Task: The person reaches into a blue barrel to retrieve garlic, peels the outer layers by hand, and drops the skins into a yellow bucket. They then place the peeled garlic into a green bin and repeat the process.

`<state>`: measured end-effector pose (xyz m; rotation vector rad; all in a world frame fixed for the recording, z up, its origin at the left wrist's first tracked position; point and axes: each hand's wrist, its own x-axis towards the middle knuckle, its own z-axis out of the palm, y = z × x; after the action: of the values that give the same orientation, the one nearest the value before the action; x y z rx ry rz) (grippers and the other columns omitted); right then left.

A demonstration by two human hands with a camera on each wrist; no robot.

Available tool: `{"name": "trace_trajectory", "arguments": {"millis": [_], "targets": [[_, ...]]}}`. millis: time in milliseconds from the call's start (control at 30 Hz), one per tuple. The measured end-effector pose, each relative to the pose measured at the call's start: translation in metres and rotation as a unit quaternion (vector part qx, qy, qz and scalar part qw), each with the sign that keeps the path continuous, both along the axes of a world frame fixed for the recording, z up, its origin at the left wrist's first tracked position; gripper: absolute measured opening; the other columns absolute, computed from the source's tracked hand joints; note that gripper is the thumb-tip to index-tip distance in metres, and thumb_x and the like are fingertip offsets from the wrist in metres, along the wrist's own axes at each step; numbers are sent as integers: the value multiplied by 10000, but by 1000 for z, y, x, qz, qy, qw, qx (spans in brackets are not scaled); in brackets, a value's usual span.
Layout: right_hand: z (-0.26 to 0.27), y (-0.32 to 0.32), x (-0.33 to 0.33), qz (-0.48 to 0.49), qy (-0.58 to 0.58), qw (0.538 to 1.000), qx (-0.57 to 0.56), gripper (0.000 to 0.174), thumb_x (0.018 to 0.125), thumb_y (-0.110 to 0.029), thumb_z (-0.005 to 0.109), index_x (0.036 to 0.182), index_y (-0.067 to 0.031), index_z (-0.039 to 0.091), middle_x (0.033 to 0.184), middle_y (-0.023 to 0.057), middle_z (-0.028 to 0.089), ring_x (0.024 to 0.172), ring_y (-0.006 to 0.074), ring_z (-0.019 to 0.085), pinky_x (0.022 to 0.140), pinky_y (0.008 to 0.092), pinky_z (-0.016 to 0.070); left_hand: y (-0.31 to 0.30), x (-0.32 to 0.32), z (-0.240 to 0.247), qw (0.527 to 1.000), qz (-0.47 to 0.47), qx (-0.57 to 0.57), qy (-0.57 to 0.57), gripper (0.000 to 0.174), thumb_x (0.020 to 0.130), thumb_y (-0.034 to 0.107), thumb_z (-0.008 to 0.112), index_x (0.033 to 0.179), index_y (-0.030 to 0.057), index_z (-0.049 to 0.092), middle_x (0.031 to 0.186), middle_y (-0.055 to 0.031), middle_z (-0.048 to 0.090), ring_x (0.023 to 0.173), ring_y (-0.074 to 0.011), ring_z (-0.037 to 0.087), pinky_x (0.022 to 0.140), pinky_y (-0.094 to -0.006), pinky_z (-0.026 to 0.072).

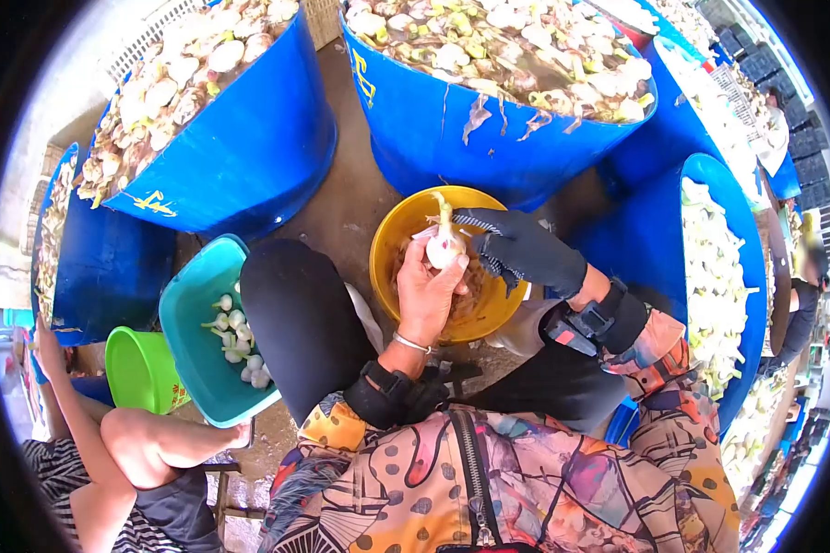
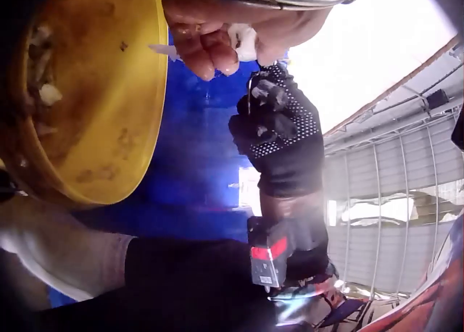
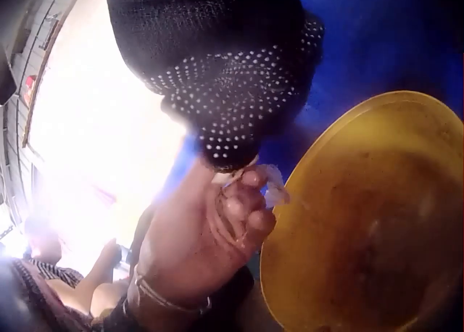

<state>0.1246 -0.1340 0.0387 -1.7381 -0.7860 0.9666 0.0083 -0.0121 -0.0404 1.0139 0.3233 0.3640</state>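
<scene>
My bare left hand (image 1: 422, 300) pinches a pale garlic bulb (image 1: 445, 247), its short green stem pointing up, over a yellow bucket (image 1: 384, 276). Beside the bulb is my right hand (image 1: 530, 253), in a black glove with white dots, fingertips right at the bulb. In the left wrist view, the gloved fingers (image 2: 264, 122) curl around a thin metallic blade-like tool (image 2: 250, 96), mostly hidden by the glove. A strip of papery skin (image 3: 275, 187) hangs by the left fingertips in the right wrist view. Brown peelings (image 2: 48, 94) lie inside the bucket.
Large blue tubs (image 1: 240, 166) heaped with garlic stand ahead, with another blue tub (image 1: 756, 304) at right. By my left knee is a teal basin (image 1: 189, 313) holding several white bulbs, next to a green bucket (image 1: 138, 369). Another person's leg (image 1: 161, 442) is at left.
</scene>
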Motion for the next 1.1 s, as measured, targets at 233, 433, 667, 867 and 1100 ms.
{"name": "trace_trajectory", "arguments": {"millis": [233, 433, 667, 867, 1100], "targets": [[-17, 8, -5, 12, 22, 1000, 7, 359, 876, -148, 550, 1197, 14, 553, 1013, 149, 654, 830, 201, 617, 753, 324, 495, 0, -3, -6, 994, 19, 108, 4, 468, 840, 37, 650, 1257, 9, 439, 948, -22, 566, 728, -70, 546, 548, -199, 485], [-15, 3, 4, 27, 12, 999, 29, 319, 880, -159, 565, 1138, 25, 595, 994, 106, 666, 830, 144, 598, 740, 299, 494, 3, -8, 0, 995, -25, 97, 14, 446, 848, 24, 627, 1252, 0, 439, 985, -35, 581, 761, -71, 554, 630, -236, 496], [0, 2, 15, 32, 95, 992, 81, 325, 871, -199, 612, 1121, 8, 598, 796, -23, 607, 616, 21, 515, 506, 182, 419, 12, -16, 27, 935, -165, -308, -65, 325, 961, 317, 449, 1148, 58, 505, 766, -56, 599, 524, -129, 503, 502, -296, 435], [3, -5, 22, -15, 115, 992, 57, 353, 862, -197, 636, 1148, 4, 595, 919, -3, 627, 750, 55, 550, 605, 207, 480, 18, -15, 19, 853, -265, -436, -112, 477, 952, 463, 353, 1126, 58, 536, 724, -83, 604, 480, -144, 454, 464, -287, 362], [-16, 4, 5, 38, 56, 995, 78, 285, 851, -184, 611, 1084, -20, 615, 886, 10, 633, 757, 53, 553, 603, 224, 461, 11, -11, -3, 893, -256, -365, -55, 444, 930, 438, 432, 1124, 45, 501, 758, -79, 594, 526, -148, 494, 482, -307, 419]]}}
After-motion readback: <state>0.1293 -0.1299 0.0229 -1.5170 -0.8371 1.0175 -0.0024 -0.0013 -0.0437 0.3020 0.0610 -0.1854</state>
